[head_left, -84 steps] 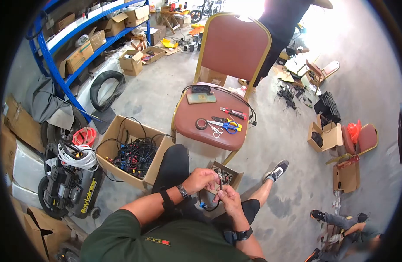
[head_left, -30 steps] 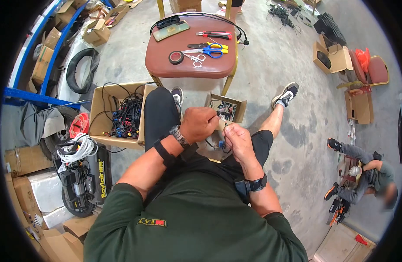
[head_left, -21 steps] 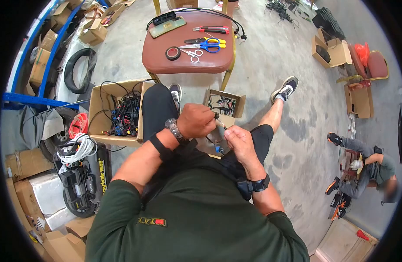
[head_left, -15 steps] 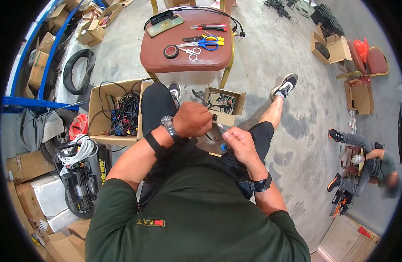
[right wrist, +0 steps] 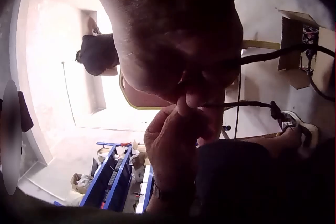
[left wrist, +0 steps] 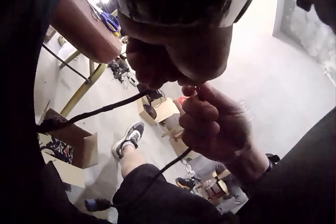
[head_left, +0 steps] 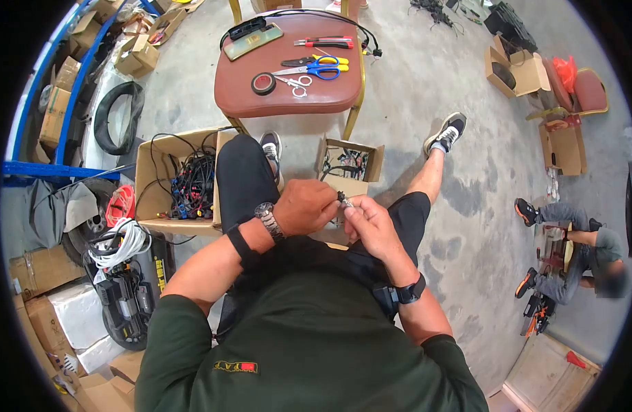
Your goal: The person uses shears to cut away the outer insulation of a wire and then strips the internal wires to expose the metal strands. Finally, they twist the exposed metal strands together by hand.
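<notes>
My left hand [head_left: 306,208] grips a black cable [left wrist: 105,109], its back turned up in the head view. Close beside it, my right hand [head_left: 373,226] pinches another thin black cable [left wrist: 167,167] between thumb and fingers. That cable hangs down to a blue-tipped connector [left wrist: 97,204]. A short dark, frayed-looking cable end [head_left: 341,196] shows between the two hands. In both wrist views the fingertips of the hands meet, hiding where the cables come together. The hands are over the lap, near a small open carton [head_left: 360,165] of short wires.
Ahead stands a chair [head_left: 288,103] bearing blue-handled scissors [head_left: 323,69], small scissors [head_left: 299,85], black tape [head_left: 263,84], a utility knife [head_left: 323,42] and a phone [head_left: 254,42]. A cable box [head_left: 148,185] stands left of the knee. Another person [head_left: 587,247] sits at right.
The hands, apart half a second ago with a bare silvery wire end at the right fingertips, have drawn together. Earlier the left hand turned its back up, and the head view tilted down.
</notes>
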Demonstrator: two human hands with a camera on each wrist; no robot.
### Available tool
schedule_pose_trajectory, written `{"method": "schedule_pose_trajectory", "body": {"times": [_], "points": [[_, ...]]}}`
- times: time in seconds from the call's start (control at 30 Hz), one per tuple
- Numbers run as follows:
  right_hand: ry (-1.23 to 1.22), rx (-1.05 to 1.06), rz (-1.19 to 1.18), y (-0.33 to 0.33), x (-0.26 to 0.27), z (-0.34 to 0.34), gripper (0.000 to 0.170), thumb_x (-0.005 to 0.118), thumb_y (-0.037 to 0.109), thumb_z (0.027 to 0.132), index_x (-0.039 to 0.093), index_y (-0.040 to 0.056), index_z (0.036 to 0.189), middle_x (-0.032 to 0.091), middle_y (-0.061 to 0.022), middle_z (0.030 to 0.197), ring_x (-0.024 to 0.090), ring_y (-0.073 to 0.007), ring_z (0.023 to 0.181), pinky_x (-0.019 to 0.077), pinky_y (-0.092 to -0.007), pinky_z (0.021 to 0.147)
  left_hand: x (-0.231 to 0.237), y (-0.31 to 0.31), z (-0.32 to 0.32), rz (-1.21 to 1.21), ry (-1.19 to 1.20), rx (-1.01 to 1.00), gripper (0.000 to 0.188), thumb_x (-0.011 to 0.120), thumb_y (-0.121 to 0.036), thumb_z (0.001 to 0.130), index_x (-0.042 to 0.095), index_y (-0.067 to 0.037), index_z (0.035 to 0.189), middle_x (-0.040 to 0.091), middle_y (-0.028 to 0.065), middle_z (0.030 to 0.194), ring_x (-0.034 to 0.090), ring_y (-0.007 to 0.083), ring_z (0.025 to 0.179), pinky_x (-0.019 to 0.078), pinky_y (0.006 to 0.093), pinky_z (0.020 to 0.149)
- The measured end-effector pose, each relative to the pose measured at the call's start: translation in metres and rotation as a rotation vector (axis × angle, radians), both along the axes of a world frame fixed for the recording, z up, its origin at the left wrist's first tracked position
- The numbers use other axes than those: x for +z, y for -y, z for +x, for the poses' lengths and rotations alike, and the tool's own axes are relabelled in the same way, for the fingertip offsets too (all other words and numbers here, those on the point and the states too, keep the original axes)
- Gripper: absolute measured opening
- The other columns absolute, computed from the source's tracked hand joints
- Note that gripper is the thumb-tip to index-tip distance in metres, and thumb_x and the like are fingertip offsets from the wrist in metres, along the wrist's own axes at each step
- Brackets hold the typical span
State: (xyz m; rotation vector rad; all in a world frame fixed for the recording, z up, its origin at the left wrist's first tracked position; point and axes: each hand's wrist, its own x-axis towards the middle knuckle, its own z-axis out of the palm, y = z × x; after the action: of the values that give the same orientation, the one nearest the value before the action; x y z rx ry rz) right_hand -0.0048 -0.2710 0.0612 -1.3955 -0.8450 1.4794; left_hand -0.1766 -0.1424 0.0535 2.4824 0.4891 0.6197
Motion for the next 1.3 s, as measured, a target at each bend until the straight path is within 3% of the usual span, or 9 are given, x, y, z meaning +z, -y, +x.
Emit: {"method": "schedule_pose_trajectory", "body": {"times": [0.2,0.3,0.6,0.7,0.8,0.93,0.97,1.1,1.3], "points": [[0.06,0.005,0.071,-0.002,-0.014,0.005,0.017,0.057,0.018,0.102,0.062,0.0036,0.107,0.064,-0.0017,0.076,0.057,-0.0068,0.067,0.0466,-0.0235,0.062,0.003,0.002,-0.003,-0.669,-0.042,0.059,0.014,0.072,-0.017,0.084,0.071,-0.003,0.089,0.069,0.0106,0.075,0.066,0.0198,0.066,0.0503,0.031,0.062],[0.056,-0.009,0.074,-0.001,-0.016,0.003,0.015,0.057,0.018,0.101,0.061,0.0036,0.105,0.064,-0.0013,0.077,0.057,-0.007,0.068,0.0471,-0.0241,0.062,0.016,0.005,-0.003,-0.761,-0.071,0.128,0.016,0.074,-0.017,0.082,0.071,-0.002,0.088,0.067,0.0081,0.07,0.064,0.0154,0.062,0.05,0.0319,0.059],[0.121,0.087,0.013,0.001,-0.015,0.006,0.015,0.056,0.019,0.102,0.061,0.005,0.102,0.061,0.0002,0.075,0.056,-0.0066,0.067,0.0467,-0.025,0.061,0.003,0.016,-0.007,-0.411,-0.1,0.09,0.015,0.075,-0.019,0.082,0.071,-0.005,0.084,0.065,0.0128,0.069,0.063,0.027,0.06,0.0484,0.0348,0.057],[0.152,0.1,-0.003,0.004,-0.016,0.003,0.017,0.055,0.021,0.102,0.061,0.0055,0.1,0.059,-0.0007,0.074,0.054,-0.0068,0.067,0.0458,-0.0263,0.06,-0.006,0.021,-0.006,-0.412,-0.097,0.114,0.013,0.071,-0.016,0.086,0.069,-0.003,0.084,0.064,0.013,0.067,0.062,0.0234,0.058,0.0477,0.0344,0.056],[0.241,0.137,0.015,0.004,-0.022,0.001,0.018,0.055,0.022,0.102,0.06,0.0057,0.098,0.057,-0.0017,0.074,0.052,-0.0077,0.068,0.0449,-0.0268,0.061,-0.005,0.029,-0.004,-0.7,-0.048,0.19,0.016,0.068,-0.015,0.09,0.067,0.0,0.083,0.063,0.0109,0.064,0.06,0.0172,0.057,0.0464,0.032,0.055],[0.245,0.131,0.025,0.001,-0.012,0.0,0.02,0.056,0.024,0.102,0.06,0.0049,0.097,0.056,-0.0014,0.074,0.051,-0.0087,0.07,0.0446,-0.0279,0.062,-0.004,0.029,-0.006,-0.749,-0.014,0.156,0.021,0.064,-0.015,0.093,0.063,0.001,0.079,0.061,0.0063,0.061,0.058,0.0114,0.057,0.0444,0.0285,0.053],[0.175,0.121,0.019,0.0,-0.01,-0.001,0.022,0.056,0.027,0.103,0.06,0.0057,0.097,0.053,0.0014,0.073,0.049,-0.0071,0.069,0.0422,-0.026,0.06,0.001,0.027,-0.007,-0.771,-0.058,0.157,0.021,0.063,-0.018,0.093,0.064,0.0,0.081,0.062,0.0123,0.064,0.062,0.022,0.056,0.0462,0.034,0.055],[0.194,0.126,0.135,0.001,-0.014,-0.003,0.027,0.06,0.029,0.101,0.063,0.0042,0.093,0.053,0.0017,0.073,0.048,-0.0077,0.068,0.0412,-0.027,0.06,0.003,0.025,-0.01,-0.413,0.047,0.027,0.014,0.065,-0.009,0.086,0.06,-0.002,0.075,0.055,0.0137,0.063,0.057,0.034,0.058,0.0432,0.0394,0.053],[0.118,0.073,0.108,0.004,-0.011,-0.003,0.034,0.064,0.03,0.097,0.063,-0.001,0.083,0.057,-0.0065,0.068,0.051,-0.0109,0.067,0.0443,-0.0329,0.06,0.016,0.024,-0.005,-0.029,0.053,-0.047,0.018,0.069,-0.004,0.076,0.053,-0.004,0.068,0.05,0.0119,0.061,0.054,0.0338,0.056,0.0413,0.0438,0.052]]}}
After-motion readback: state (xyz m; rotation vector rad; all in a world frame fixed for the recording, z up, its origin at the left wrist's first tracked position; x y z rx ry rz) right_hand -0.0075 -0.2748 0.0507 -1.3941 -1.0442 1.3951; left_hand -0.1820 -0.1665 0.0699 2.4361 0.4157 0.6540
